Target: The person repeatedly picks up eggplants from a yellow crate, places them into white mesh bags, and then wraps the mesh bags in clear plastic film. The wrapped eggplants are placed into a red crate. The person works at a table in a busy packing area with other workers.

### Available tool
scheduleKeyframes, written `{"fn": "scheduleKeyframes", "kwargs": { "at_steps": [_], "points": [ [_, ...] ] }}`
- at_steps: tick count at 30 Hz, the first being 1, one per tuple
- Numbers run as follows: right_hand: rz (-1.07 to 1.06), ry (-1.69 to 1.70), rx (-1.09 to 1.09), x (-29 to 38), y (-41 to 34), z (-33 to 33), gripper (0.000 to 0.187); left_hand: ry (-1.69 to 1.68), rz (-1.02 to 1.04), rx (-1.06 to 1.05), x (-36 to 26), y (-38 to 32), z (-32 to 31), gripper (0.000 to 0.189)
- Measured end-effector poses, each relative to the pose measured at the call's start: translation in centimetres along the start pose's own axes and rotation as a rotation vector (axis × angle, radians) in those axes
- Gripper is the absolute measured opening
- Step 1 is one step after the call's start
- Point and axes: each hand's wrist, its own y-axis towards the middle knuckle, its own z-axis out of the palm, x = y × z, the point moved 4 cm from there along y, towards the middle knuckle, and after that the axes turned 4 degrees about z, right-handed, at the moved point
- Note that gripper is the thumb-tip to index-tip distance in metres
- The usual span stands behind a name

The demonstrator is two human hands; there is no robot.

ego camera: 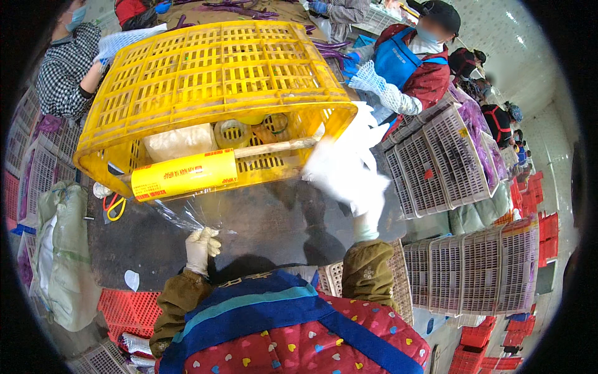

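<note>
My left hand (202, 248), in a pale glove, pinches the free end of clear cling film (187, 215) above the dark tabletop (275, 224). The film runs down from a yellow-printed roll (184, 175) on a wooden stick (275, 147), set across the mouth of a yellow plastic crate (215, 103) lying on its side. My right hand (343, 175), white-gloved and blurred, is at the crate's right end against white flat pieces (366, 124), perhaps paper or film. Its fingers do not show clearly. Inside the crate are a wrapped pale block (180, 141) and a tape roll (232, 133).
Red-and-yellow-handled scissors (114, 208) lie left of the crate. A small white piece (132, 279) lies near the table's front edge. Purple eggplants (243, 10) cover the surface beyond, where co-workers stand. White crates (441, 161) are stacked at right; a large sack (65, 257) stands left.
</note>
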Motion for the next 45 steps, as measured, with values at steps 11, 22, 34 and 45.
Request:
{"fn": "scheduleKeyframes", "kwargs": {
  "at_steps": [11,22,34,45],
  "points": [
    [-0.221,0.331,-0.309,4.1,19.2,2.9,0.049,0.061,-0.059,0.006,0.3,1.4,0.9,0.031],
    [-0.406,0.116,-0.287,9.4,13.8,9.3,0.035,-0.025,-0.023,0.029,0.1,0.3,0.8,0.031],
    [0.666,0.059,0.967,-6.2,-13.4,22.6,0.061,-0.129,-0.104,0.034,-0.7,-1.0,1.4,0.038],
    [0.741,-0.054,0.811,-11.8,-11.9,20.2,0.019,-0.199,-0.111,0.051,0.4,-1.8,2.4,0.039]
  ]
}}
